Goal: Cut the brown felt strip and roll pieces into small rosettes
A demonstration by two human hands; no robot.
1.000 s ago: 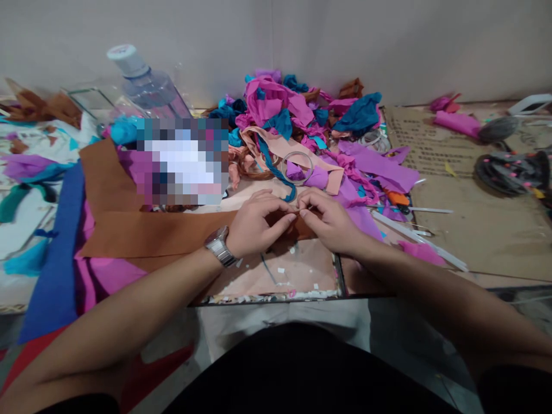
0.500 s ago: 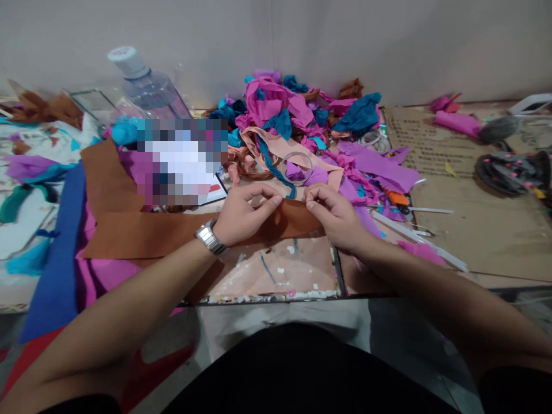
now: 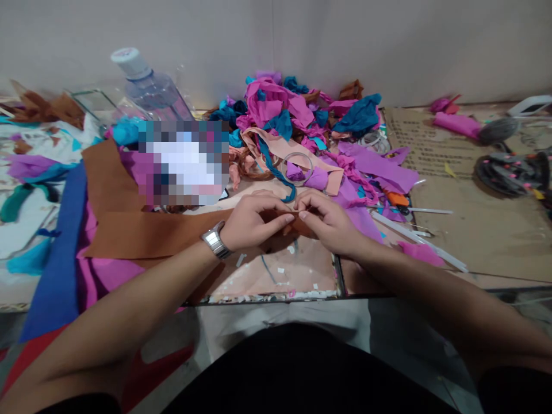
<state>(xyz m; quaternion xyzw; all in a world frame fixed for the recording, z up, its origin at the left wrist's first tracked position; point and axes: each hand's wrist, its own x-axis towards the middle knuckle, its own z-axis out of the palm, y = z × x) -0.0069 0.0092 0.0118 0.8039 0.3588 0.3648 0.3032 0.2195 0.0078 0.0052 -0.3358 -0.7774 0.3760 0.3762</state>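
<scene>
A long strip of brown crepe paper (image 3: 142,234) runs across the worktop into my two hands. My left hand (image 3: 254,225), with a metal watch at the wrist, pinches the strip's upper edge between thumb and fingers. Close beside it, my right hand (image 3: 325,221) pinches the same edge near the strip's right end. The fingertips of both hands almost meet, and the paper between them is partly hidden. Just beyond the fingers lie a twisted teal paper cord (image 3: 271,164) and a thin clear ring (image 3: 297,168).
Crumpled pink, teal and purple paper (image 3: 280,106) is heaped against the wall. A clear bottle (image 3: 155,95) with a white cap stands at back left. Blue paper (image 3: 56,259) hangs over the front edge. Flat cardboard (image 3: 466,230) and white sticks (image 3: 425,241) lie at right.
My left hand has slid right along the brown strip. My right hand has shifted slightly left and nearer to me, so the fingertips are now closer together.
</scene>
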